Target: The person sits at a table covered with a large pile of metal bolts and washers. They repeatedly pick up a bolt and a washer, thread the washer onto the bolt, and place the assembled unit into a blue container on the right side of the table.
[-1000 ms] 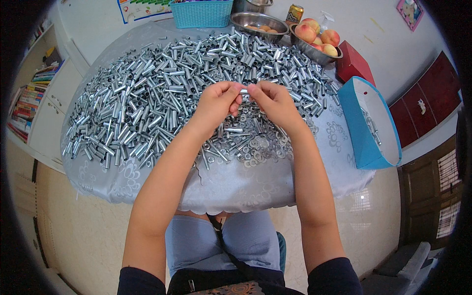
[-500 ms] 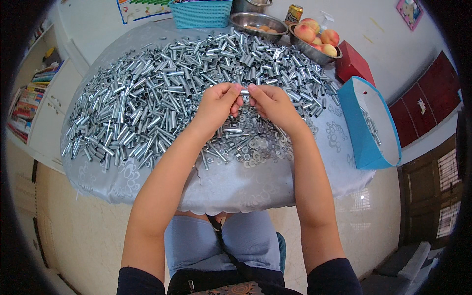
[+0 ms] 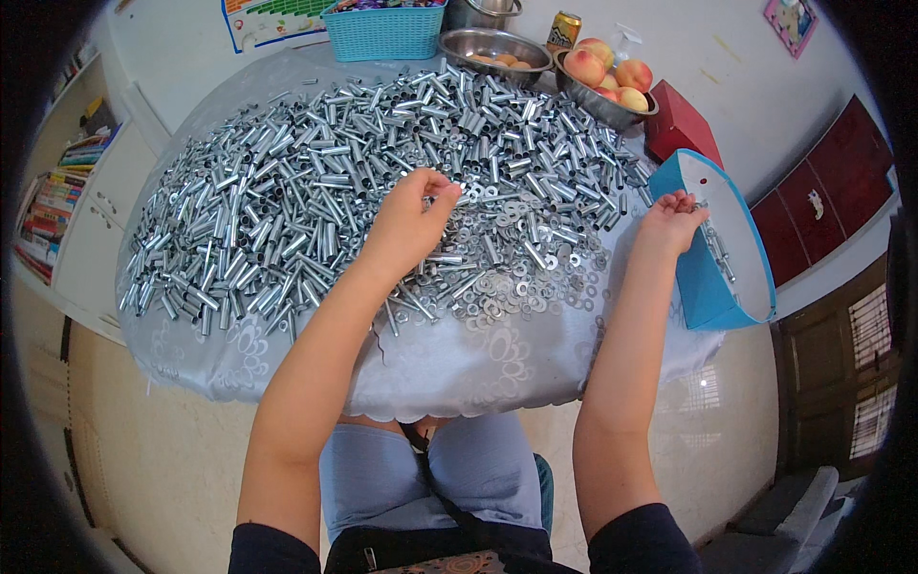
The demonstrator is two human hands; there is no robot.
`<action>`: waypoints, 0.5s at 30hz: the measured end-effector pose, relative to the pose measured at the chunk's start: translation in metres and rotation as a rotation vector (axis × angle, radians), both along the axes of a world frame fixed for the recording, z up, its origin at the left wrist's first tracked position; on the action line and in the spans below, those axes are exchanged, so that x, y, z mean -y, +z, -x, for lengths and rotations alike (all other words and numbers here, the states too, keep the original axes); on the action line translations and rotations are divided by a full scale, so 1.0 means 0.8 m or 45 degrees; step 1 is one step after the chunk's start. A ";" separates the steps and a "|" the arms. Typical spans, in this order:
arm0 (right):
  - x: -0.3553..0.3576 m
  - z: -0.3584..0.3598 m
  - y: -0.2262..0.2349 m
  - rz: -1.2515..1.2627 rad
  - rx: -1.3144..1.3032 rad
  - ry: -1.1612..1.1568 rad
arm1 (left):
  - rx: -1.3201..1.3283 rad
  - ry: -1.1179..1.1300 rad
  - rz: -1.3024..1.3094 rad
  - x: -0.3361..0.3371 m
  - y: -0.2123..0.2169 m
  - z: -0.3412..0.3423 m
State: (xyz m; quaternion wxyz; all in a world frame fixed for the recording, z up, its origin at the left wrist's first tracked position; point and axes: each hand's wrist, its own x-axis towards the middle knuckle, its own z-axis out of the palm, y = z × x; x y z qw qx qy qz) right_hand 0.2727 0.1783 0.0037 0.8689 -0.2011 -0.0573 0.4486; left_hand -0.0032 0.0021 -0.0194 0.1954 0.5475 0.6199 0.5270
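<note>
Your right hand (image 3: 672, 226) at the blue bin (image 3: 706, 292), your left hand (image 3: 413, 222) over metal

The bin's near wall rises beside your right hand; beyond sit a red box (image 3: 684, 124) and a bowl of peaches (image 3: 595, 105). Loose tubes (image 3: 268, 187) spread left of and beyond your left hand, washers (image 3: 507, 292) between both. Your left thumb and forefinger close at a small bright piece (image 3: 461, 188); your right fingers curl beside metal rods (image 3: 721, 253) in the bin, either grip unclear.

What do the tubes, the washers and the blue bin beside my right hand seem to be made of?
The tubes are probably steel, smooth and shiny, given their bright highlights. The washers look like metal too, duller grey with scattered glints. The blue bin looks matte outside: stiff fabric or plastic, I can't tell.
</note>
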 end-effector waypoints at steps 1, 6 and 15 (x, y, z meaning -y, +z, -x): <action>-0.001 -0.002 -0.002 0.026 -0.012 0.003 | -0.159 0.045 -0.043 0.002 0.000 -0.002; -0.015 -0.016 -0.011 -0.165 -0.178 0.122 | -0.584 0.067 -0.040 0.011 0.008 -0.007; 0.020 0.043 0.013 -0.114 0.274 0.490 | -0.760 -0.124 -0.025 0.014 0.005 -0.006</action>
